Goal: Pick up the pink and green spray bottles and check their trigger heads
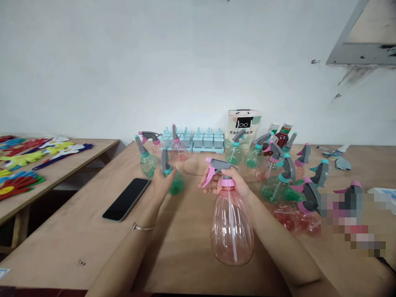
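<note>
Phone on table, bag behind bottles

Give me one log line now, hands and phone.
left hand: gripping green spray bottle | right hand: gripping pink spray bottle by neck | phone: left of left hand

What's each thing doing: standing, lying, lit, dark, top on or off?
Pink spray bottle: spray head on, gripped by right hand
Green spray bottle: spray head on, gripped by left hand
Other spray bottles: heads on
Phone: lying flat, screen dark
Paper bag: standing upright
Blue moulds: standing in rows
</note>
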Motion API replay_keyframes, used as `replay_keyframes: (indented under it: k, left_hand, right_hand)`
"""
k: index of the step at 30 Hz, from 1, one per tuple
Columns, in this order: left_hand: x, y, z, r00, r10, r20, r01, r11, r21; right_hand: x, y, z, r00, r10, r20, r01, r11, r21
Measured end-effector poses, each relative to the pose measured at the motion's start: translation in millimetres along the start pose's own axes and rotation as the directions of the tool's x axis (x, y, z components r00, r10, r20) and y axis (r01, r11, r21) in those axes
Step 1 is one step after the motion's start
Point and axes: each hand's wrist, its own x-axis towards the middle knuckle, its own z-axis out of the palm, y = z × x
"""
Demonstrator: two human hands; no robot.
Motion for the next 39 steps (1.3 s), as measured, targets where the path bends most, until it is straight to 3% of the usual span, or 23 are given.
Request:
replay_keyframes:
  k: [6, 14, 20, 25, 28, 31, 36, 39]
  left_hand:
    - [-36, 4, -16, 0.997, -0.075, -0.001, 0.075, 0.997, 0.001]
    - [-43, 6, -16, 0.999, -0.038, 0.028, 0.039, 0.999, -0.020]
    - [-44, 2, -19, 0.999, -0.029, 0.045, 0.029, 1.000, 0.012]
    - [-49, 0, -17, 0.995, 0.058, 0.085, -0.062, 0.997, 0.049]
    - [-53, 1, -13, 0.992, 0.090, 0.085, -0.090, 0.996, 0.003]
    - [-55, 0, -12, 0.992, 0.083, 0.097, -0.082, 0.996, -0.017]
    - [-54, -5, -12, 0.991, 0.050, 0.127, -0.046, 0.998, -0.031]
    - [-53, -7, -12, 0.990, 0.042, 0.137, -0.036, 0.998, -0.041]
  right_hand:
    - [0, 2, 0, 0.989, -0.090, -0.117, 0.084, 0.995, -0.055]
    - [-3, -7, 7, 0.986, -0.126, -0.112, 0.121, 0.991, -0.054]
    - [-3, -4, 3, 0.967, -0.108, -0.231, 0.092, 0.993, -0.077]
    - [-1, -8, 9, 0.981, -0.124, -0.147, 0.119, 0.992, -0.039]
    - [-2, -9, 11, 0.974, -0.117, -0.195, 0.106, 0.992, -0.066]
    - [-2, -5, 9, 0.962, -0.102, -0.251, 0.082, 0.993, -0.088]
    - [0, 2, 4, 0.978, -0.140, -0.154, 0.125, 0.987, -0.104]
    - [0, 3, 4, 0.975, -0.140, -0.173, 0.118, 0.985, -0.128]
